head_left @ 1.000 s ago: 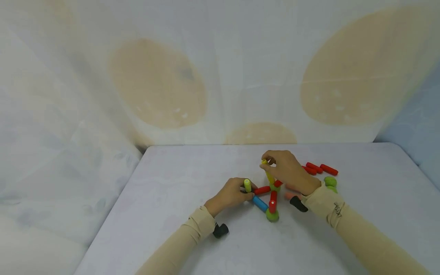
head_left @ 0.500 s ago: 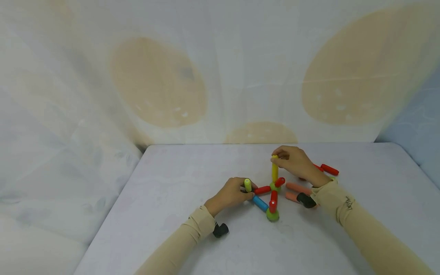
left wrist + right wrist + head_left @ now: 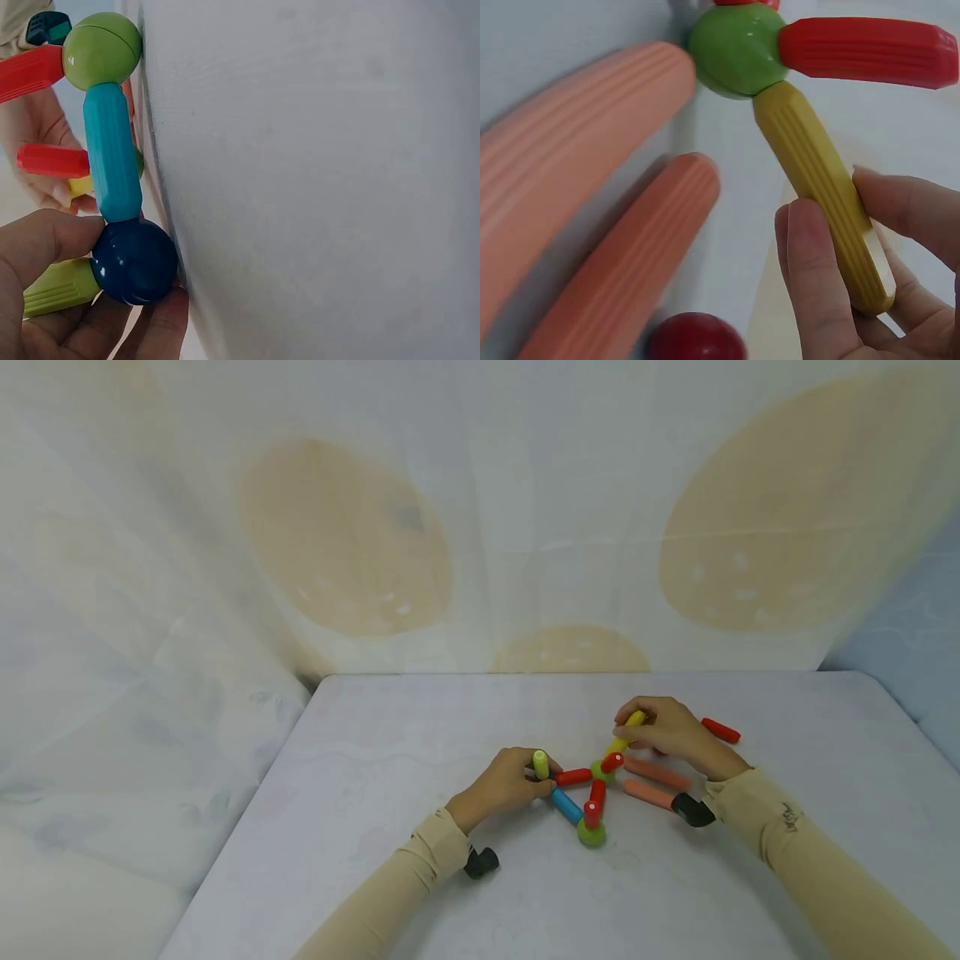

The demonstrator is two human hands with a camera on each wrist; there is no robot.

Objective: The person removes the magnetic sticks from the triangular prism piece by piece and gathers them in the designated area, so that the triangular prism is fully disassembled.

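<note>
A toy frame of sticks and balls lies on the pale table [image 3: 390, 827]. My left hand [image 3: 534, 775] grips its dark blue ball [image 3: 135, 261], from which a lime stick [image 3: 540, 764] stands up. A blue stick [image 3: 567, 806] runs from that ball to a near green ball [image 3: 591, 835]. Red sticks [image 3: 573, 776] meet at the middle green ball [image 3: 600, 770]. My right hand [image 3: 633, 724] pinches the free end of a yellow stick [image 3: 821, 172], which leans right from that green ball [image 3: 737, 49].
Two orange sticks [image 3: 654, 783] lie just right of the frame, under my right wrist. A loose red stick [image 3: 720, 730] lies behind that hand, and a red ball [image 3: 696, 337] sits near the orange sticks. A draped cloth wall [image 3: 480, 527] closes the table's far edge.
The yellow stick stood upright on the middle green ball and now leans to the right. My right hand moved right and down with it. The left hand stayed put.
</note>
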